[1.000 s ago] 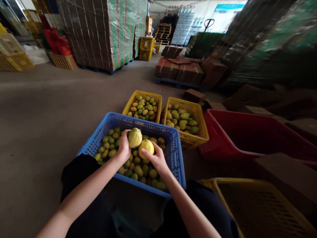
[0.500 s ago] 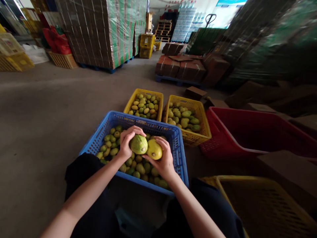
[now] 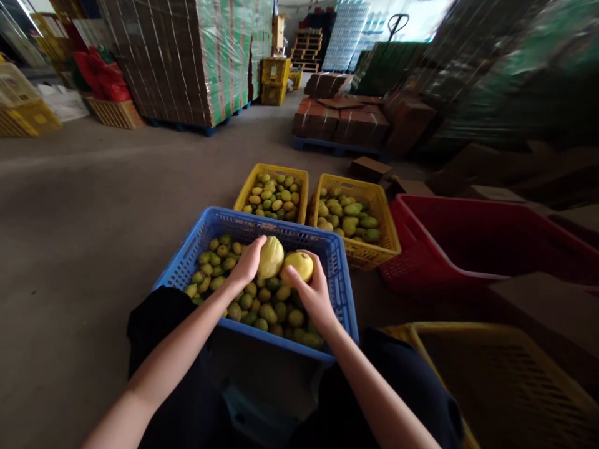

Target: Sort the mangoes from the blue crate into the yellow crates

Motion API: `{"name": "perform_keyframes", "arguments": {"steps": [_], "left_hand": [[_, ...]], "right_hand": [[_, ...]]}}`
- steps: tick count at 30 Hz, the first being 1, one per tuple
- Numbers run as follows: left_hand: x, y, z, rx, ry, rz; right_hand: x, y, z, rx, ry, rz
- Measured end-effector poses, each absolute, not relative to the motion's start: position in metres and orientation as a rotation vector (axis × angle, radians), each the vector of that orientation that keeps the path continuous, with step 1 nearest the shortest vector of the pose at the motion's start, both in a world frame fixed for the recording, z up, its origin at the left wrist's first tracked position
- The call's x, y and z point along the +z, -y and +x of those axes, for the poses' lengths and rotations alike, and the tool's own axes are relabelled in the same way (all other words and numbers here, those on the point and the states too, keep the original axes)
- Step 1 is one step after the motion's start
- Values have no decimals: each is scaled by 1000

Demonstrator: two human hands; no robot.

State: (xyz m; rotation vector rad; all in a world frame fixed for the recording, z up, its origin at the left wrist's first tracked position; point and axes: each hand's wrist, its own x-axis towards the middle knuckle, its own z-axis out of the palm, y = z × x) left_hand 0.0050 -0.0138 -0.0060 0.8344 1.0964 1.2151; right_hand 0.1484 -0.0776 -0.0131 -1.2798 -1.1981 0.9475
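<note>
My left hand (image 3: 249, 262) is closed round a ribbed, pale yellow-green papaya (image 3: 271, 257), gripping it from the left side. Close beside it, a rounder yellow papaya (image 3: 299, 267) sits in my right hand (image 3: 317, 290), the thumb across its near side and the fingers behind. Both fruits are held above a blue plastic crate (image 3: 344, 287), which stands between my knees. Many smaller-looking green and yellow fruits (image 3: 267, 313) lie in that crate, partly hidden by my hands and forearms.
Beyond the blue crate stand two yellow crates of fruit, one left (image 3: 238, 202) and one right (image 3: 390, 240). A large red bin (image 3: 405, 262) and another yellow crate (image 3: 421, 337) are on my right. Wrapped pallet stacks (image 3: 159, 62) and flat cardboard bundles (image 3: 337, 121) stand farther back.
Both papayas have turned in my hands: the left one now shows its ribbed side, and the right one's round end spot faces upward. My hands have moved slightly up and the right thumb crosses the fruit.
</note>
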Motion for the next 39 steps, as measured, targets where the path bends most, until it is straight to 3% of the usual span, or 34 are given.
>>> {"name": "perform_keyframes", "arguments": {"steps": [6, 11, 18, 25, 35, 39], "left_hand": [[2, 19, -1, 697, -1134, 785], [9, 19, -3, 646, -1034, 647], [12, 22, 7, 988, -840, 670], [13, 24, 13, 1215, -892, 571], [0, 18, 8, 996, -822, 31], [2, 25, 7, 980, -566, 104]], "right_hand": [[-7, 71, 161, 1677, 692, -1149], [0, 70, 163, 1900, 615, -1088], [-3, 67, 160, 1722, 622, -1101], [7, 76, 160, 1207, 1095, -1108], [0, 73, 161, 1182, 1023, -1178], [0, 70, 161, 984, 1060, -1186]]}}
